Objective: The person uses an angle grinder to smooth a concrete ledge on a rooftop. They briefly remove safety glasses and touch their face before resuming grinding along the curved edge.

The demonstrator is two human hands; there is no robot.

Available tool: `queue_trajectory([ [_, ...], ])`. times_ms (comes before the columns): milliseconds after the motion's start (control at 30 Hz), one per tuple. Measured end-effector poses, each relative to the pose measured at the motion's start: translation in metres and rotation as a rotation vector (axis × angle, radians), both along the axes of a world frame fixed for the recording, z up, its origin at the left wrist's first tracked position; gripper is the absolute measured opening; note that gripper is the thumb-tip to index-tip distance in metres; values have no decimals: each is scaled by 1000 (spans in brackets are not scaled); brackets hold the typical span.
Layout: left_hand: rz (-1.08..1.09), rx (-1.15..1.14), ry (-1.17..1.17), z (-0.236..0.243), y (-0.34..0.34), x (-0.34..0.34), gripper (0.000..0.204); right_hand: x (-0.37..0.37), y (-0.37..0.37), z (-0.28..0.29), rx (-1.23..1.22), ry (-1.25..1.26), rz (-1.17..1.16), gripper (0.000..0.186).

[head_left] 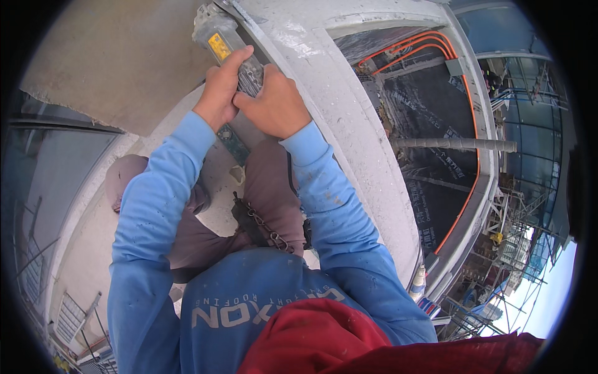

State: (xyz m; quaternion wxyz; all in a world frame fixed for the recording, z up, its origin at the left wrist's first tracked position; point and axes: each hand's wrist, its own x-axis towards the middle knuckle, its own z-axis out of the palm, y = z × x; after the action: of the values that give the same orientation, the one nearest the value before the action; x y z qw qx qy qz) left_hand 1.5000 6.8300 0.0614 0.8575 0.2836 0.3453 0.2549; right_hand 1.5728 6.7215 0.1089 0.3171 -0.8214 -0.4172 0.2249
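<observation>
Both of my hands are closed round a grey, dust-covered power tool [252,76] that looks like an angle grinder. It carries a yellow label, and its whitish, dusty head points away from me at the upper left. My left hand [219,87] wraps the body on the near left side, its thumb lying along the top. On the right side, my right hand [274,103] grips the rear part, touching the left hand. The tool's head meets a narrow raised edge [249,25]; its working side is hidden. Below my hands lies a narrow dark-green strip [234,148], partly covered.
A pale concrete ledge [358,134] curves down my right side. Beyond it, a recess has dark sheeting [423,106], orange conduit [471,106] and a grey wrapped pipe [451,144]. A large flat panel [112,62] is at upper left. A chain [268,230] hangs by my leg.
</observation>
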Motion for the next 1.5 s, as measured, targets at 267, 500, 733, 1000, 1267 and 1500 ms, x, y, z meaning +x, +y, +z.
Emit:
queue_trajectory([
  [267, -20, -52, -7, 22, -35, -9, 33, -7, -31, 14, 23, 22, 10, 50],
  [500, -31, -93, -19, 29, -64, -21, 29, -19, -60, 29, -20, 31, 14, 51],
  [733, -28, -85, -11, 26, -61, -19, 30, -15, -57, 21, 32, 12, 31, 50],
  [1000, 4, -56, -8, 17, -41, -9, 33, -6, -37, 12, 52, 31, 32, 50],
  [1267, -6, -8, -5, 9, -21, -4, 37, 0, -19, 5, 30, 34, 13, 49],
  [1500, -22, -2, 13, 8, -9, -1, 40, 3, -6, 2, 7, 55, 8, 50],
])
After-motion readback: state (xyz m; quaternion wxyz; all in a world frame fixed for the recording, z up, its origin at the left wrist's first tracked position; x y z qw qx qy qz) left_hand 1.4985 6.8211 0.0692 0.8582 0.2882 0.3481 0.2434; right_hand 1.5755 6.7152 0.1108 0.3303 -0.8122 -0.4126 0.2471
